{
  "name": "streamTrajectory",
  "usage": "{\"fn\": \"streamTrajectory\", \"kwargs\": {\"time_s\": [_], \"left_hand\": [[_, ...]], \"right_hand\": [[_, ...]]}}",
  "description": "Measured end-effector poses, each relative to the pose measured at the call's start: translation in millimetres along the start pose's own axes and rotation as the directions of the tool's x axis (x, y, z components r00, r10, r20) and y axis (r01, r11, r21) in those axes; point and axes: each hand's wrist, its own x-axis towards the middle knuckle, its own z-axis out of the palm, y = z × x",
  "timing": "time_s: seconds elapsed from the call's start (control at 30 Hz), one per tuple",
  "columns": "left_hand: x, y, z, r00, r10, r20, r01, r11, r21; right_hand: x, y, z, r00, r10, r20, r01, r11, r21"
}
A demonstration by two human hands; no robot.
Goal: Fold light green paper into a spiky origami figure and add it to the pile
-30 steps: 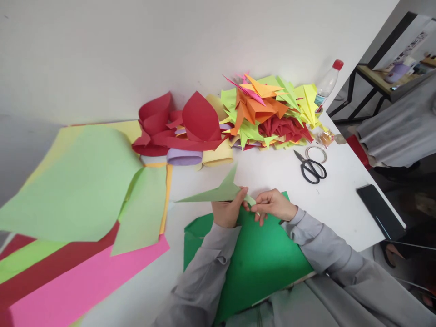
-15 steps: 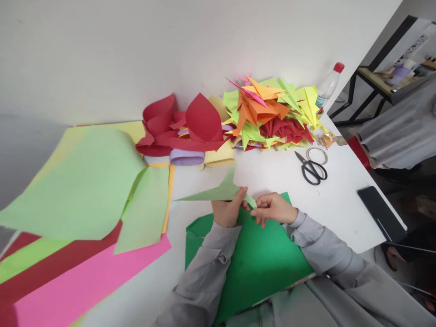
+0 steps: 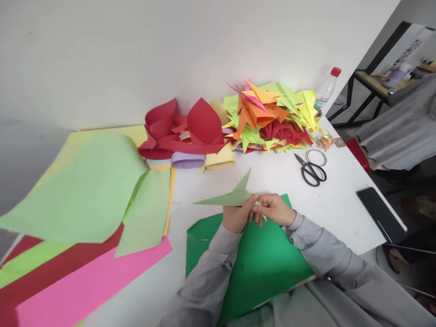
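A pale green folded paper crane with long pointed ends is held between my two hands above a green folder-like sheet. My left hand is closed on its middle, thumb on top. My right hand pinches the narrow end at the right, fingertips against those of the left hand. One long point of the paper stretches left and another rises up and away. Part of the paper is hidden behind the fingers.
Large coloured sheets lie at left. Red paper rolls and a pile of folded paper shapes line the wall. Scissors, a tape roll, a bottle and a phone are at right. A person's grey clothing shows beyond the table.
My left hand has moved right with the folded paper, closer to my right hand. The upper point now leans further right. My right hand stays nearly in place.
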Motion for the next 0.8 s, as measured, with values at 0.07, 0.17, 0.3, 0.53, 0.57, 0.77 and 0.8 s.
{"fn": "streamTrajectory", "kwargs": {"time_s": [0.07,0.17,0.3,0.53,0.57,0.77,0.8], "left_hand": [[-0.5,-2.7,1.3,1.0,-0.007,0.006,0.007,1.0,-0.021],[1.4,-7.3,1.1,0.999,-0.04,0.012,0.041,0.996,-0.083],[3.7,-11.6,-0.6,0.998,-0.064,0.027,0.068,0.983,-0.168],[3.7,-14.9,-2.2,0.999,-0.043,0.029,0.046,0.991,-0.129],[3.7,-15.2,-2.1,0.998,-0.042,0.041,0.047,0.991,-0.128],[6.4,-15.4,-4.8,0.995,-0.038,0.09,0.048,0.992,-0.117],[6.8,-15.1,-6.1,0.995,-0.035,0.091,0.045,0.993,-0.111]], "right_hand": [[0.3,0.6,-0.4,1.0,0.005,0.004,-0.005,0.999,0.043],[0.8,0.7,-2.7,0.999,0.016,-0.032,-0.012,0.994,0.105],[1.8,1.8,-6.3,0.996,0.049,-0.08,-0.038,0.99,0.139],[0.2,1.9,-4.1,1.0,-0.007,-0.007,0.008,0.996,0.085],[0.2,2.0,-3.4,1.0,-0.019,-0.007,0.02,0.997,0.078],[0.7,3.9,-4.5,0.997,0.023,-0.078,-0.017,0.996,0.084],[0.5,4.0,-5.2,0.995,0.031,-0.098,-0.023,0.996,0.085]]}}
